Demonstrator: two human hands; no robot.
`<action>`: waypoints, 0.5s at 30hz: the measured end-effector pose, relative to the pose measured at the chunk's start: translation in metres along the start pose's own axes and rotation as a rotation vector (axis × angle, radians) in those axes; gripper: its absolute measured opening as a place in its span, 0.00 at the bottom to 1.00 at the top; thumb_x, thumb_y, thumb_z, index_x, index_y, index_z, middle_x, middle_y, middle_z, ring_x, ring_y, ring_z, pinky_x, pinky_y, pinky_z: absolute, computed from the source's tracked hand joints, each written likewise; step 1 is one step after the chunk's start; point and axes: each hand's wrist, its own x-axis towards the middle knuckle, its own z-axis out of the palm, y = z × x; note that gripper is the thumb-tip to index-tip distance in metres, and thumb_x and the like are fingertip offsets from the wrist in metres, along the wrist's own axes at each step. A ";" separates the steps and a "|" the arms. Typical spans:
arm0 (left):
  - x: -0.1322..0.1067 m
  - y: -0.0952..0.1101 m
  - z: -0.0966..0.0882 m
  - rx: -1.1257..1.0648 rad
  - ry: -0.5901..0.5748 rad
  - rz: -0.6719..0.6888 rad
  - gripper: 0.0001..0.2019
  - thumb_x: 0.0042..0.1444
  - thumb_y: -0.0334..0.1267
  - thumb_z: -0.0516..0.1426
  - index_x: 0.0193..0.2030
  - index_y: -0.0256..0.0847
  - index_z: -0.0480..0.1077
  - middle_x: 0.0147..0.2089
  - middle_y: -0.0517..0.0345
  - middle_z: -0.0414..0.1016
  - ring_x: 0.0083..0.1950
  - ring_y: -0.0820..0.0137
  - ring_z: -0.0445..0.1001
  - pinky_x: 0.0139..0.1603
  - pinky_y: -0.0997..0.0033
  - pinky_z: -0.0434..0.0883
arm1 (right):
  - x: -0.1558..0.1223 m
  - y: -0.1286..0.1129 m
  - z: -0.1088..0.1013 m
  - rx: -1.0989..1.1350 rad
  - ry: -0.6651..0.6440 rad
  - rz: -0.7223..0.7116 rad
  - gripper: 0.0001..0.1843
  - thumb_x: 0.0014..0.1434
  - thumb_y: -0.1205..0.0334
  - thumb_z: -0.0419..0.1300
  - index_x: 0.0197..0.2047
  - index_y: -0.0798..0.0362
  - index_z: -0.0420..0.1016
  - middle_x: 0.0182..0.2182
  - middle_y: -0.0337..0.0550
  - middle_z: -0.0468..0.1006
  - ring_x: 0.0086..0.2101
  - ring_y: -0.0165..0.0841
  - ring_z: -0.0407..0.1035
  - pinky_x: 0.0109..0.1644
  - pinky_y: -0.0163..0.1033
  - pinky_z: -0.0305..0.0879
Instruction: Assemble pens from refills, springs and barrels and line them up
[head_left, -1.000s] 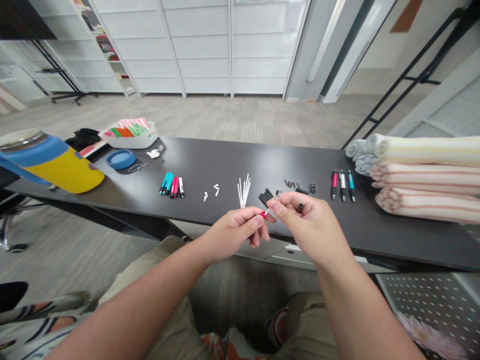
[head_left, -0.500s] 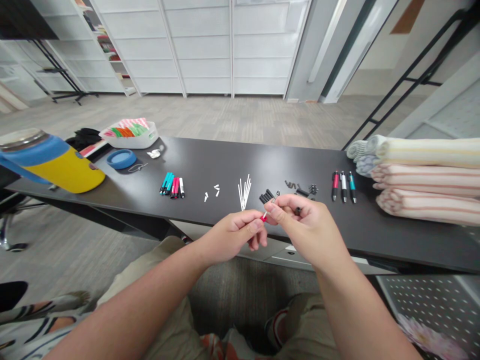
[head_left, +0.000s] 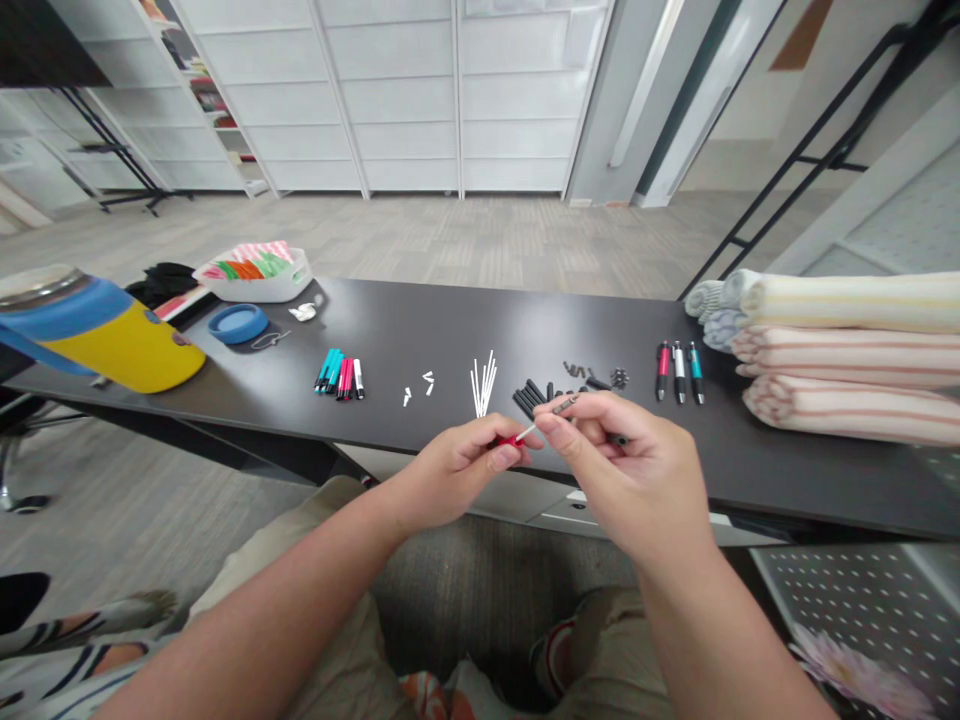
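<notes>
Pinched between thumb and fingers of my left hand (head_left: 472, 465) is a red pen barrel (head_left: 511, 440). A thin white pen refill (head_left: 527, 432) slants up from its end to my right hand (head_left: 637, 465). My right thumb and forefinger grip that refill, and a small dark grey piece (head_left: 565, 405) shows at their tips. Another small dark part (head_left: 619, 440) peeks out by my curled right fingers. Just beyond my hands lie black grip sleeves (head_left: 529, 393), white refills (head_left: 483, 384), springs (head_left: 574, 369) and dark small parts (head_left: 619, 378).
Teal, red and white barrels (head_left: 339, 374) and small white pieces (head_left: 428, 378) lie left on the dark table (head_left: 420, 315). Three whole pens (head_left: 679, 372) lie right, beside rolled towels (head_left: 847, 355). Far left are a yellow-blue bottle (head_left: 142, 335), blue lid (head_left: 238, 323) and white basket (head_left: 262, 290).
My right hand has turned slightly, and more of the white refill and the dark grey piece shows. Both hands stay together; the view has shifted a little.
</notes>
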 end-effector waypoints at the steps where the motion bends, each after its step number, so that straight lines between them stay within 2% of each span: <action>1: 0.000 -0.001 -0.001 -0.023 -0.002 0.009 0.13 0.75 0.45 0.53 0.54 0.41 0.74 0.50 0.50 0.78 0.52 0.66 0.77 0.58 0.63 0.72 | -0.001 -0.001 -0.001 -0.003 0.020 -0.021 0.11 0.67 0.50 0.68 0.39 0.47 0.86 0.19 0.32 0.61 0.22 0.29 0.60 0.26 0.35 0.58; 4: 0.000 -0.003 -0.003 -0.046 -0.007 0.046 0.12 0.75 0.43 0.54 0.56 0.41 0.75 0.55 0.48 0.78 0.57 0.64 0.76 0.63 0.61 0.71 | -0.002 -0.004 -0.005 -0.031 0.021 -0.090 0.08 0.67 0.53 0.68 0.41 0.46 0.87 0.18 0.32 0.63 0.21 0.28 0.61 0.26 0.35 0.58; 7: 0.000 -0.004 -0.005 -0.036 -0.007 0.064 0.12 0.75 0.43 0.55 0.55 0.41 0.76 0.54 0.48 0.78 0.57 0.64 0.76 0.63 0.60 0.71 | -0.002 -0.008 -0.009 -0.048 0.014 -0.140 0.05 0.67 0.56 0.68 0.43 0.45 0.87 0.17 0.30 0.63 0.19 0.26 0.57 0.24 0.35 0.56; 15: 0.000 -0.009 -0.012 -0.024 0.023 0.127 0.10 0.74 0.40 0.56 0.53 0.41 0.76 0.52 0.48 0.77 0.55 0.64 0.75 0.60 0.61 0.71 | -0.005 -0.015 -0.011 0.010 0.145 -0.165 0.03 0.65 0.60 0.70 0.41 0.45 0.86 0.16 0.30 0.64 0.18 0.26 0.55 0.22 0.35 0.53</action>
